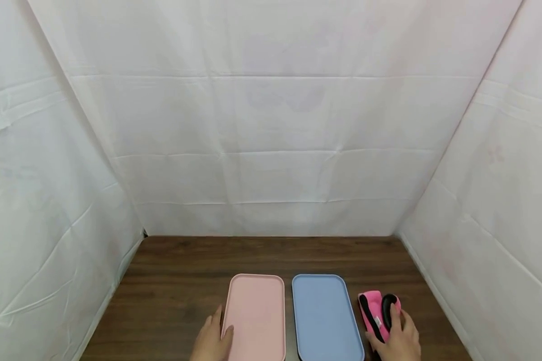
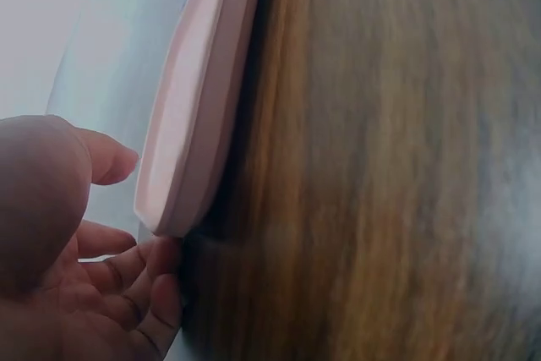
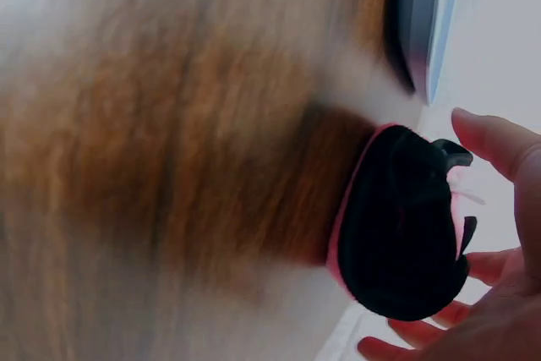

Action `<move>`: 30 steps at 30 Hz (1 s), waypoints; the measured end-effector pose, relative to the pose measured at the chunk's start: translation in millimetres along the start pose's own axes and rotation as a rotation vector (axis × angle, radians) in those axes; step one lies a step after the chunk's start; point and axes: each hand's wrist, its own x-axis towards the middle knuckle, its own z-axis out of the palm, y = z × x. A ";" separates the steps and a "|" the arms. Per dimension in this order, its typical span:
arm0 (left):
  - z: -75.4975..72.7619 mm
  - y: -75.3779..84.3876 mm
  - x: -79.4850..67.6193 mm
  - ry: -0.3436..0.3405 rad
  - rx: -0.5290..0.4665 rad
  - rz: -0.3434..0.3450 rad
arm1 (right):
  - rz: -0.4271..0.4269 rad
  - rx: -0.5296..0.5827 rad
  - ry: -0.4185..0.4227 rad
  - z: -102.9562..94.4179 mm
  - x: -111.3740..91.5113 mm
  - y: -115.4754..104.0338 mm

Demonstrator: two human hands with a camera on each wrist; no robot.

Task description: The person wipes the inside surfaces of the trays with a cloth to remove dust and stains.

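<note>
A pink tray [image 1: 257, 316] lies on the dark wooden table. My left hand [image 1: 211, 337] is at its near left side, with the thumb over the rim and the fingers along the outer edge. In the left wrist view a small gap shows between thumb and tray, and the fingertips are right at the tray's corner. Right of the blue tray lies a pink-and-black fabric item [image 1: 371, 307] with a small white label. My right hand [image 1: 398, 338] reaches over its near end, fingers spread and thumb on its left. In the right wrist view its black rounded end faces the camera.
The blue tray [image 1: 326, 316] stands between the pink tray and the fabric item, a narrow gap from the pink one. White cloth walls [image 1: 271, 175] enclose the wooden table [image 1: 180, 281] at the back and both sides.
</note>
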 end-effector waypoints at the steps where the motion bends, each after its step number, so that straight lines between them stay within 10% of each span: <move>1: -0.4 -0.7 -0.4 -0.001 -0.003 -0.010 | 0.016 -0.006 -0.027 0.4 1.2 1.9; 30: -5.9 -7.0 3.0 -0.099 0.023 -0.040 | 0.003 -0.088 -0.230 3.8 18.5 27.8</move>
